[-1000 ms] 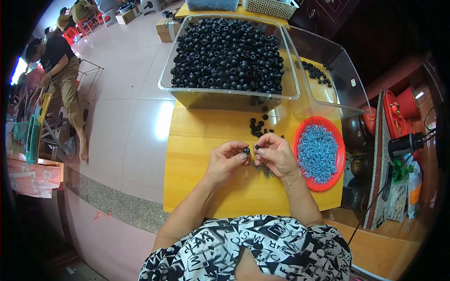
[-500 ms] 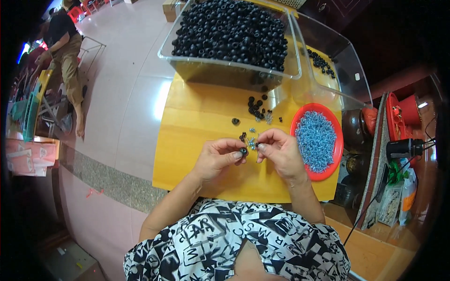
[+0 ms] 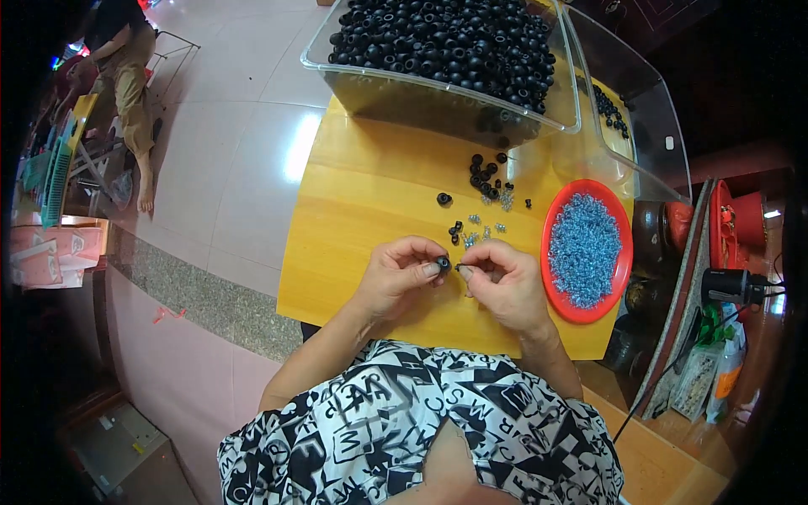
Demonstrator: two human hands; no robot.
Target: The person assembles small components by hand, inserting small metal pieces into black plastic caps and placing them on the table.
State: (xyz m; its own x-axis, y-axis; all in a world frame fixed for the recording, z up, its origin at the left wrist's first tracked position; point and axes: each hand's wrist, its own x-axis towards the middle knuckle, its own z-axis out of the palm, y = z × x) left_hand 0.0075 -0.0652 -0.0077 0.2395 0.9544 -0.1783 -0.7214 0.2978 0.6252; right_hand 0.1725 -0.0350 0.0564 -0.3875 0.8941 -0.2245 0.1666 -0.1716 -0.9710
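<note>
The left hand [image 3: 400, 276] is raised over the front of the yellow wooden worktop [image 3: 362, 194], its thumb and fingers closed on a round, hollow, black piece [image 3: 443, 263] whose opening shows. Just beside it, the right hand [image 3: 512, 288] pinches a tiny dark piece [image 3: 459, 268] between thumb and forefinger; the fingers hide most of it. The two held pieces are near each other, with a narrow gap between them.

Just beyond the hands lie small black bits [image 3: 455, 229] and small translucent bluish bits [image 3: 470, 241]. Farther back, one black ball-shaped piece [image 3: 444, 199] sits apart to the left of a loose cluster of black round pieces [image 3: 482, 175].

To the right of the right hand, a red round plate [image 3: 589, 318] carries a heap of shiny, translucent blue pieces [image 3: 587, 251]. At the back, a clear plastic box [image 3: 396, 101] holds a large pile of hollow black balls [image 3: 446, 42].
</note>
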